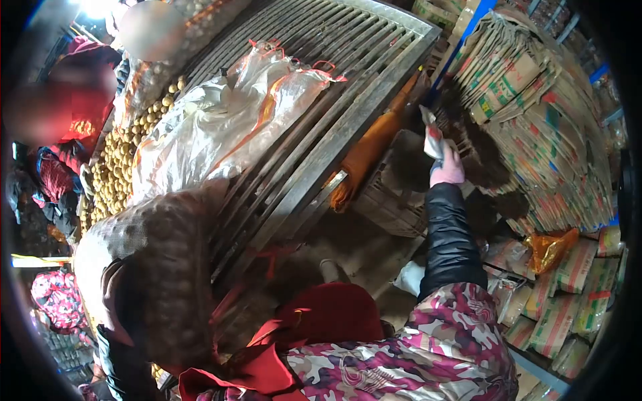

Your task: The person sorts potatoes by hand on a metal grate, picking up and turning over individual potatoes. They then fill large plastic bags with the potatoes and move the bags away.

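Observation:
My right arm reaches forward in a black sleeve, and my right hand (448,167) is closed around a small flat white and red thing (431,134), too blurred to name. It is held above a dark crate (394,184), beside tall bundles of folded printed bags (528,113). At the left, a full mesh sack (167,267) with round lumps inside stands close against my body. A black sleeve (114,357), seemingly my left one, lies along the sack's near side. The fingers of my left hand cannot be made out there.
A slatted metal sorting table (361,110) carries crumpled clear plastic bags (227,120). Small round potato-like produce (120,157) lies along its far-left side. A person in red (87,100) stands there. Packed printed bags (568,287) are stacked at the lower right. Orange mesh (374,147) hangs from the table's edge.

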Demonstrator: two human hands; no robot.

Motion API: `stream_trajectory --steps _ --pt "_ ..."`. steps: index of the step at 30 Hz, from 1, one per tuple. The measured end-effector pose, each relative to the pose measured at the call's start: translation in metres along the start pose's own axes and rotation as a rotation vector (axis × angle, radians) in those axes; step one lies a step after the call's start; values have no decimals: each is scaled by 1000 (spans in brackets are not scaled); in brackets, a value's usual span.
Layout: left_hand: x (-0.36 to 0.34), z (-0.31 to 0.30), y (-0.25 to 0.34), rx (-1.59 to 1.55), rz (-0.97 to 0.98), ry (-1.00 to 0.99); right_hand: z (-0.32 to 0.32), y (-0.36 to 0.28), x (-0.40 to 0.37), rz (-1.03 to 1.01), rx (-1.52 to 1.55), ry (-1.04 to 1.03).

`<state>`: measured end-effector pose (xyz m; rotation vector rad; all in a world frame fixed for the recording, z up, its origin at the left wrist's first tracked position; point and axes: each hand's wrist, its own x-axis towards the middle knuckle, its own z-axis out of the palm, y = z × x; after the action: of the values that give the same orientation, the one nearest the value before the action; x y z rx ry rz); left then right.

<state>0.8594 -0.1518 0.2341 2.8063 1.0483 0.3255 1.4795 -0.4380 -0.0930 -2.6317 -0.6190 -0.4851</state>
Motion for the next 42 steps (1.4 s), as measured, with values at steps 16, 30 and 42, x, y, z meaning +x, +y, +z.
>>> stream_trajectory --steps 16,30,42 --pt "174 93 -11 257 42 -746 -125 -317 40 -889 780 14" --pt "186 56 5 197 94 -881 -9 -471 -60 -1257 169 -378" --pt "100 -37 -3 178 168 -549 -46 -513 4 -1291 -322 -484"
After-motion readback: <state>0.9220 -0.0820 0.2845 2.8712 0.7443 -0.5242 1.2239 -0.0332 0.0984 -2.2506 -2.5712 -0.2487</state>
